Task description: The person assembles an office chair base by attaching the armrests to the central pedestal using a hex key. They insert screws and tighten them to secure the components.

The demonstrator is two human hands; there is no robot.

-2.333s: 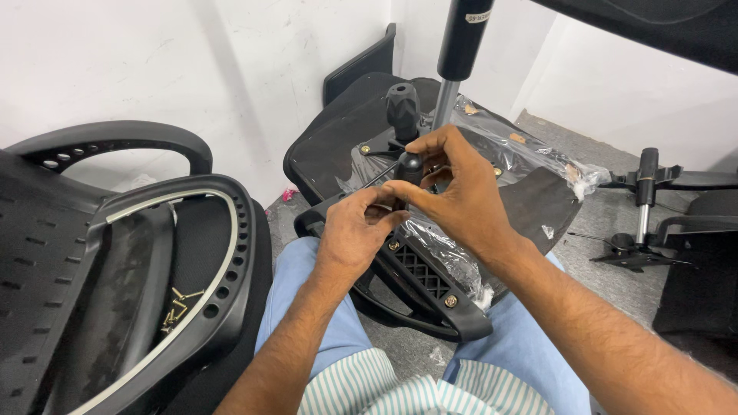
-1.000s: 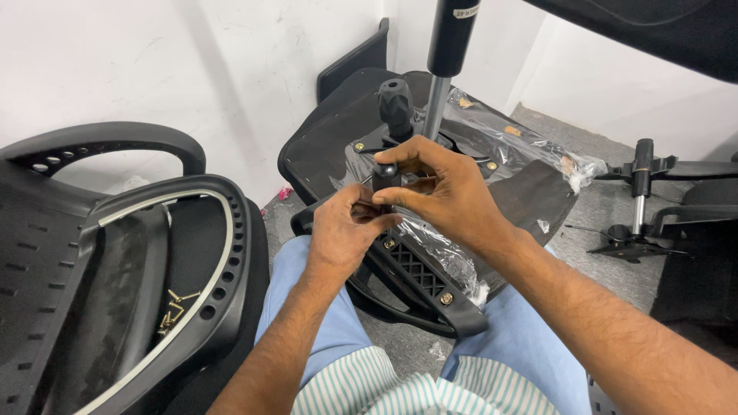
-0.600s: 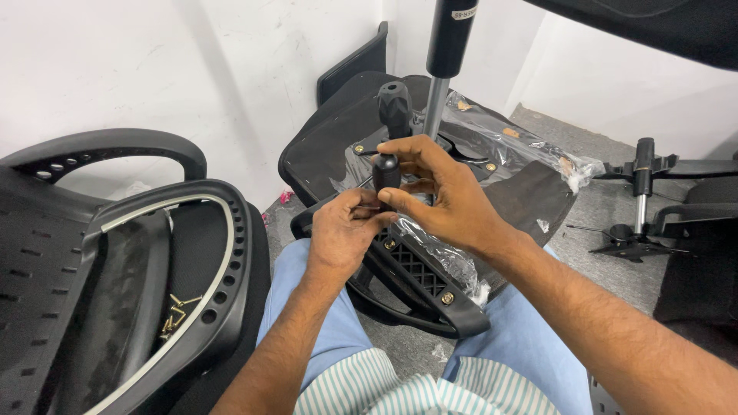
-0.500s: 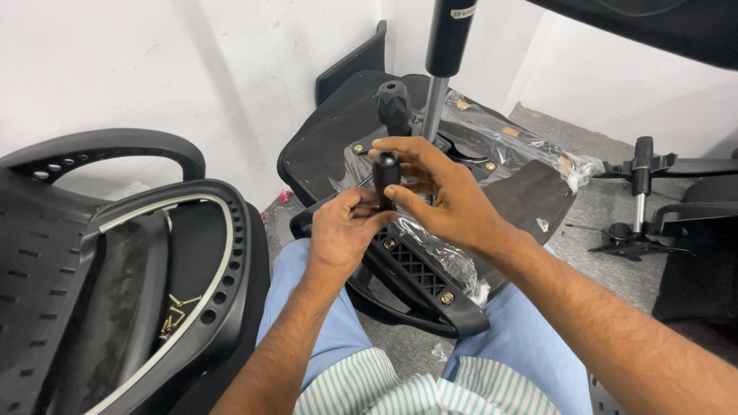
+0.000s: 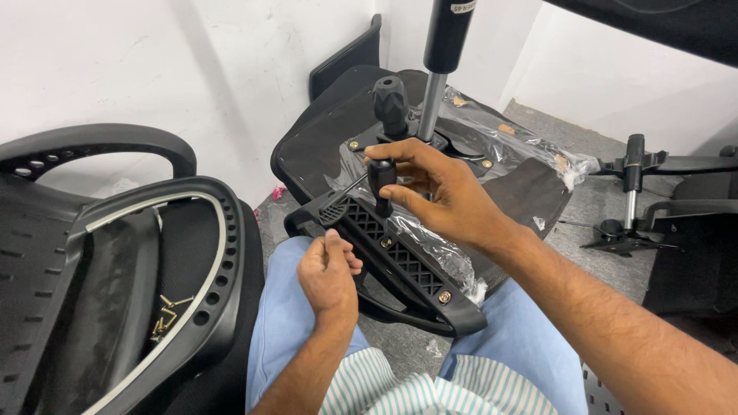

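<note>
My right hand point(image 5: 450, 201) is closed around the black handle of a screwdriver point(image 5: 380, 181), which stands upright on a black ribbed plastic bracket point(image 5: 411, 265). The bracket has brass screws point(image 5: 443, 297) in it and lies across an upturned black chair seat point(image 5: 323, 150). My left hand point(image 5: 327, 270) hovers over my lap just left of the bracket, fingers curled together; I cannot see anything in it. Behind the screwdriver rise a black lever knob point(image 5: 390, 100) and the gas cylinder point(image 5: 443, 42).
Clear plastic wrap point(image 5: 530, 150) covers part of the seat. A black mesh chair back point(image 5: 154, 261) lies at the left with several loose brass screws point(image 5: 165, 315) in it. Black chair parts point(image 5: 632, 192) stand on the grey floor at the right. White walls are close behind.
My left hand has let go of the tool and dropped back toward my lap. My right hand keeps the screwdriver, now set upright on the bracket.
</note>
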